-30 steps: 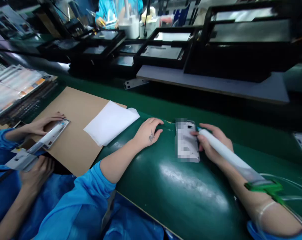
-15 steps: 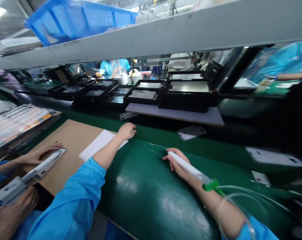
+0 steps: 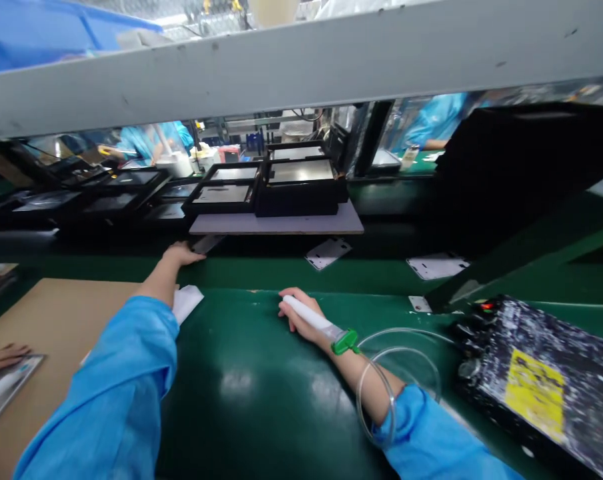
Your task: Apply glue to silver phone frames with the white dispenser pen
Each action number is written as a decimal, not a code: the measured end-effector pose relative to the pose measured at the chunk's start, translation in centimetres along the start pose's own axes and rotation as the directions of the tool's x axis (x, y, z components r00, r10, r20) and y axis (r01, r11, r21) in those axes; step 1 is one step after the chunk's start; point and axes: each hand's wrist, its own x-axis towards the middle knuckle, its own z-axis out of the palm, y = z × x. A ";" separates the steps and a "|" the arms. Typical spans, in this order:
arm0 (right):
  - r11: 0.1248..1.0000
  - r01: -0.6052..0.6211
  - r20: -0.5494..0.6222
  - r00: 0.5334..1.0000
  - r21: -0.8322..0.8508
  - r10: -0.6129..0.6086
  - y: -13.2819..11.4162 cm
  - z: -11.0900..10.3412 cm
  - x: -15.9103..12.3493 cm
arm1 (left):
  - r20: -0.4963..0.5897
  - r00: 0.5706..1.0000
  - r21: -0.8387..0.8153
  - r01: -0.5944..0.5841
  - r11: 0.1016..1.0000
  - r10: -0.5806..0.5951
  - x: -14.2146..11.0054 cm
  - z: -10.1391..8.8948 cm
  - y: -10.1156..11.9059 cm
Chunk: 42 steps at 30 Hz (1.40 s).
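Observation:
My left hand [image 3: 180,254] reaches to the back of the bench. Its thumb and fingers are around the near end of a small thin plate [image 3: 210,244], partly under a board. In my right hand [image 3: 305,317] lies a white dispensing syringe [image 3: 308,312], my fingers wrapped round its barrel. A green adapter [image 3: 345,341] caps the rear end, and a clear air tube [image 3: 392,393] loops from it over my forearm. The syringe's tip is hard to make out. Beside my left forearm lies a folded white paper [image 3: 186,301].
Flat white plates [image 3: 328,253] lie along the back. Black trays [image 3: 301,193] stand on a pale board [image 3: 276,224]. At right sits a paint-spattered controller box [image 3: 556,387]. A co-worker's hand [image 3: 4,359] rests over cardboard [image 3: 56,320] at left. A grey shelf beam [image 3: 301,67] crosses above.
My left hand has moved from above the white paper to the small plate at the back. My right hand keeps the syringe. The view has turned right, bringing the controller box in.

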 end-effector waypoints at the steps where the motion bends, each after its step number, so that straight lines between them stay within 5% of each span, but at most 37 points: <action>1: 1.000 -0.001 0.001 1.000 0.017 0.001 0.0 0.0 -0.2 | 0.055 0.997 0.054 0.044 0.998 -0.047 -0.4 -0.3 0.5; 7: 0.988 0.007 -0.053 0.999 0.156 0.001 0.4 -1.0 -0.4 | 0.181 0.979 0.207 0.058 0.977 -0.096 -8.1 0.0 5.9; 12: 0.989 0.037 -0.284 0.959 0.146 0.006 2.0 -1.6 0.2 | 0.319 0.929 0.075 -0.219 0.973 0.185 -16.6 3.3 11.6; 15: 0.996 0.021 -0.242 0.970 0.084 0.000 2.3 -1.1 -1.0 | 0.200 0.920 -0.103 -0.322 0.941 0.337 -18.9 5.1 12.4; 18: 0.993 0.061 -0.080 0.994 -0.099 -0.069 1.7 -0.4 -2.8 | 0.022 0.989 -0.213 -0.136 0.968 0.144 -19.0 6.8 12.0; 21: 0.955 0.158 0.090 0.986 -0.252 -0.140 0.9 -0.1 -3.7 | -0.016 0.999 -0.248 -0.054 0.967 0.052 -18.0 8.6 12.1; 26: 1.000 0.006 0.043 0.999 -0.010 -0.006 0.3 -0.9 -3.3 | 0.056 0.977 -0.323 -0.179 0.929 0.207 -16.5 10.0 13.1; 29: 0.995 -0.100 0.031 0.994 -0.006 0.100 -0.3 -1.0 -2.9 | 0.080 0.965 -0.418 -0.196 0.887 0.251 -16.6 9.5 12.6; 35: 0.994 -0.103 0.019 0.994 -0.018 0.104 -0.8 0.5 -2.2 | 0.077 0.937 -0.404 -0.282 0.870 0.340 -17.7 9.1 12.5; 42: 0.969 -0.003 0.060 0.998 -0.247 0.018 -0.5 0.2 -2.5 | 0.100 0.931 -0.405 -0.283 0.869 0.350 -17.9 9.4 13.5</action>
